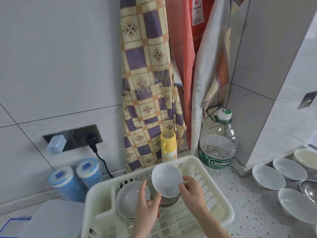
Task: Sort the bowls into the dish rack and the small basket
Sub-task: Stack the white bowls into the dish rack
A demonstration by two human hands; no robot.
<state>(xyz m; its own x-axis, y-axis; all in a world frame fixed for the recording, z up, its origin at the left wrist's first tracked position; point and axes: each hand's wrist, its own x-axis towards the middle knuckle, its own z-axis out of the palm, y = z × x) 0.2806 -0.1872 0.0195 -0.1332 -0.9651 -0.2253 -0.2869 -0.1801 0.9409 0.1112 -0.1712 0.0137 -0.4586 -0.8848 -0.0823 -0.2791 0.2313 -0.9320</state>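
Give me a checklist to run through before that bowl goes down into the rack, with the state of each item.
1. Grip on the white bowl: ok, left hand and right hand both pinch its rim.
2. Bowl over the dish rack: ok.
3. Free space in the rack: ok, bare slots on its right side.
4. Clearance from the bowls already in the rack: cannot tell, the left hand covers the gap.
5. Bowls waiting on the counter: ok, apart from the rack.
6. Small basket: cannot tell, not in view.
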